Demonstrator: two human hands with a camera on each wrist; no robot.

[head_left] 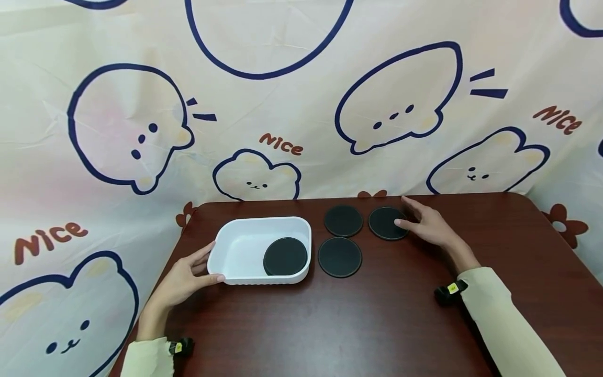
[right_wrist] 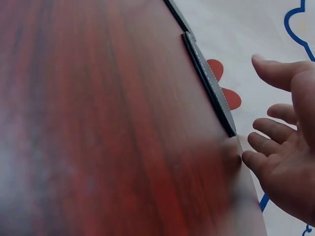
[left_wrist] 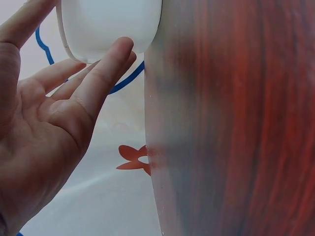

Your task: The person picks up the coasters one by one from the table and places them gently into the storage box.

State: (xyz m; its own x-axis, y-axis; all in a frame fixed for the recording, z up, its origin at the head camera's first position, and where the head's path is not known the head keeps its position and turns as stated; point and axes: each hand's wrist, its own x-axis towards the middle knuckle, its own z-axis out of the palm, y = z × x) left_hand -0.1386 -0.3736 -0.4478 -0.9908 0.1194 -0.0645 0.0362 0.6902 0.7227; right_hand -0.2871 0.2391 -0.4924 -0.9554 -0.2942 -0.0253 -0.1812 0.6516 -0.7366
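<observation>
On a brown table [head_left: 330, 324], the left end of a white tray [head_left: 242, 246] is held between the left hand's [head_left: 183, 280] thumb and fingers. A black disc [head_left: 286, 257] is contained in it; three more are laid to its right. Around the farther rightmost disc [head_left: 382, 224], the right hand [head_left: 428, 222] is spread, nothing grasped; a gap, hidden from overhead, is revealed by the right wrist view. Printed cloth [head_left: 282, 104] is hung behind.

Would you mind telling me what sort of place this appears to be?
Probably an indoor tabletop set-up, perhaps arranged for recording: a wrinkled cartoon-printed sheet backs the brown table, and a small black device sits at each wrist.
</observation>
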